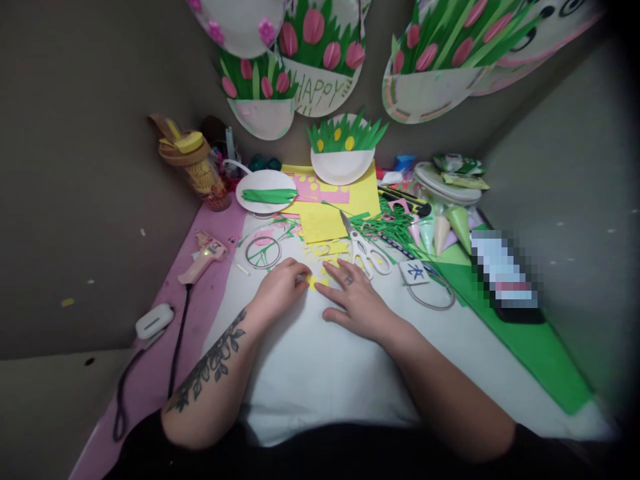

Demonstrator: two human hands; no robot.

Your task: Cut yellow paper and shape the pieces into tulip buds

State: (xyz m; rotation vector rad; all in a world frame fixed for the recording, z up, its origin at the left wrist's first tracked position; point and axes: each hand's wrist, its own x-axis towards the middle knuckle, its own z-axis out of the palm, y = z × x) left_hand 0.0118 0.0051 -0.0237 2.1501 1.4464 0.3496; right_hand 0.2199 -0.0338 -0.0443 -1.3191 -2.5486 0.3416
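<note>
Yellow paper scrap (314,281), small, lies on the white work surface (310,360) right between both hands, likely kept central so both can work it. Left hand (280,285) is curled, fingertips pinching or pressing the scrap's left edge; exact grip is hard to tell, since the fingers cover the contact. Right hand (357,300) lies flat, fingers spread and pointing left, tips just beside the scrap, seemingly steadying it. Scissors (364,248) lie closed just beyond the right hand, handles toward it, within easy reach. Yellow sheet (325,217) with cutouts sits behind the scrap, more yellow bits around it. Glue gun (203,257) rests on the pink mat at left, cord trailing off toward the near edge. Paper plate (267,190) with a green strip stands further back. The dark object at right is blurred out and unreadable. The green shreds near the scissors are too tangled to sort.
</note>
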